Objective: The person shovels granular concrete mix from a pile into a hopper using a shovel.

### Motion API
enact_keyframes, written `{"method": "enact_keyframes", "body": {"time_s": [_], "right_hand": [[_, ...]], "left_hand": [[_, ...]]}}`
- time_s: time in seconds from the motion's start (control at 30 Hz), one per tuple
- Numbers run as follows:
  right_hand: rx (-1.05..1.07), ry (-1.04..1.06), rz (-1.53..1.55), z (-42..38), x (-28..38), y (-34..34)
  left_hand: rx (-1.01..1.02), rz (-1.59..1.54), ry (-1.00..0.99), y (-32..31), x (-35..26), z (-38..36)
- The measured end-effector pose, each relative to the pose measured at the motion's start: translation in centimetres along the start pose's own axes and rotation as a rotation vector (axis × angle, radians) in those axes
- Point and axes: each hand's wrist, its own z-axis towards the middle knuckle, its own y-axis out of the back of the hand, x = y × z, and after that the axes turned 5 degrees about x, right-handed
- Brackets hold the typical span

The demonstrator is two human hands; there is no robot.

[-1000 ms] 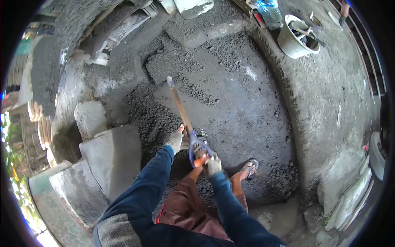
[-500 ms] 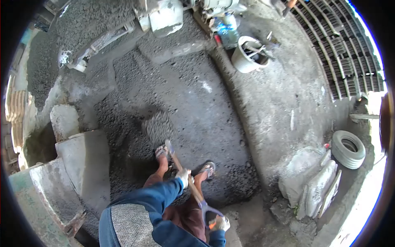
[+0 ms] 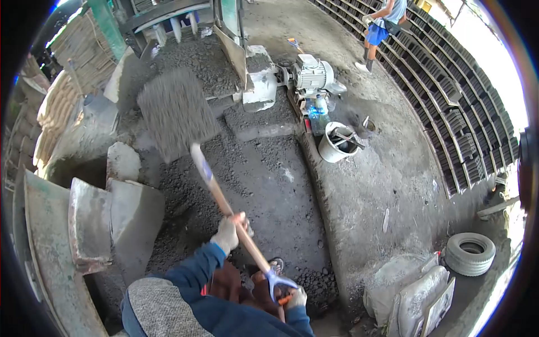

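Observation:
A shovel (image 3: 222, 199) slants across the middle of the view, its blade end up and to the left. Dark, crumbly material (image 3: 177, 112) is heaped on the blade and blurred by motion, hiding the blade. My left hand (image 3: 227, 233), in a pale glove, is wrapped round the wooden shaft about halfway along. At the near end, my right hand (image 3: 295, 298), also gloved, holds the purple-blue handle, with something orange by the fingers. Loose dark material (image 3: 179, 196) lies on the ground below the shovel.
A motor (image 3: 313, 73) stands beyond a low ledge, near a white bucket (image 3: 332, 150) holding tools. Metal panels (image 3: 132, 216) stand at left. A tyre (image 3: 470, 254) and filled sacks (image 3: 415, 295) are at right. Another person (image 3: 379, 31) stands by racks (image 3: 443, 90) at the back.
The loaded shovel has risen and swung forward, away from my feet. My left hand has moved forward with it. The view has tilted up, showing the motor and the other person.

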Motion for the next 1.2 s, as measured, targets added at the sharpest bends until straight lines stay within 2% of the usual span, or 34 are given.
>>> {"method": "enact_keyframes", "body": {"time_s": [0.03, 0.07, 0.1, 0.13, 0.17, 0.2, 0.27, 0.3, 0.33, 0.37, 0.4, 0.47, 0.5, 0.53, 0.57, 0.63, 0.77, 0.83, 0.87, 0.93, 1.0, 1.03, 1.07, 1.1, 1.2], "right_hand": [[-0.129, -0.332, 0.526, 1.0, 2.5, -0.4], [-0.226, -0.456, 0.610, 1.0, 6.1, 0.3], [-0.245, -0.442, 0.767, 0.6, 2.3, 2.1], [-0.304, -0.522, 0.786, -1.1, 1.1, 4.1], [-0.293, -0.573, 0.781, -3.2, -2.6, 6.7], [-0.292, -0.630, 0.692, -5.6, -2.5, 8.5], [-0.351, -0.708, 0.634, -9.5, -3.4, 9.8], [-0.404, -0.713, 0.638, -10.8, -6.6, 9.8], [-0.456, -0.712, 0.303, -10.3, 0.8, 6.9], [-0.488, -0.724, 0.372, -9.4, 2.5, 4.0], [-0.523, -0.726, 0.440, -8.8, 3.1, 1.6], [-0.578, -0.645, 0.457, -7.0, 0.5, -4.1], [-0.609, -0.653, 0.547, -4.6, 5.6, -7.5], [-0.639, -0.654, 0.634, -1.7, 10.7, -10.3], [-0.617, -0.664, 0.723, -0.1, 9.3, -12.5], [-0.541, -0.653, 0.896, 3.6, 8.1, -16.3], [-0.229, -0.464, 1.191, 15.7, 13.1, -22.9], [-0.171, -0.375, 1.183, 22.2, 15.8, -27.2], [-0.167, -0.323, 1.154, 25.5, 16.8, -29.7], [-0.221, -0.373, 1.244, 31.2, 22.4, -34.5], [-0.231, -0.343, 1.173, 37.4, 24.6, -39.5], [-0.210, -0.400, 1.075, 40.2, 24.6, -41.2], [-0.192, -0.453, 0.979, 42.7, 23.5, -42.8], [-0.247, -0.372, 0.747, 47.2, 15.6, -46.6], [-0.040, -0.453, 1.149, 45.6, 2.1, -43.8]], "left_hand": [[0.034, 0.004, 0.077, -0.2, 0.1, -0.2], [0.071, 0.011, 0.146, -0.4, 0.1, 0.2], [0.039, -0.099, 0.232, 1.1, 3.4, 0.4], [0.004, -0.246, 0.406, 1.9, 6.4, 0.1], [-0.084, -0.250, 0.526, 2.0, 9.5, -0.7], [-0.062, -0.220, 0.618, 4.7, 14.8, 0.1], [-0.119, -0.371, 0.710, 4.0, 17.4, -1.4], [-0.111, -0.377, 0.754, 4.5, 18.4, -1.0], [-0.101, -0.380, 0.794, 5.8, 19.8, 0.4], [-0.217, -0.313, 0.804, 9.0, 23.6, 3.5], [-0.291, -0.244, 0.714, 10.6, 25.2, 5.7], [-0.364, -0.058, 0.711, 13.3, 25.5, 10.2], [-0.351, 0.033, 0.713, 15.1, 25.9, 12.6], [-0.310, 0.080, 0.702, 16.2, 25.3, 14.6], [-0.361, 0.106, 0.745, 16.3, 23.7, 16.4], [-0.241, 0.064, 0.763, 17.0, 19.8, 19.0], [-0.096, 0.057, 0.643, 17.9, 9.1, 22.9], [0.050, 0.041, 0.610, 21.1, 3.7, 23.4], [0.118, 0.151, 0.475, 21.7, 1.1, 23.0], [-0.090, 0.180, 0.341, 22.4, -3.4, 21.0], [-0.170, 0.255, 0.326, 27.7, -5.9, 19.5], [-0.197, 0.138, 0.313, 31.9, -6.3, 18.2], [-0.221, 0.023, 0.301, 36.0, -6.3, 16.6], [-0.336, 0.048, 0.306, 38.8, -6.1, 14.1], [-0.671, 0.177, 0.355, 43.6, -5.3, 5.8]]}}
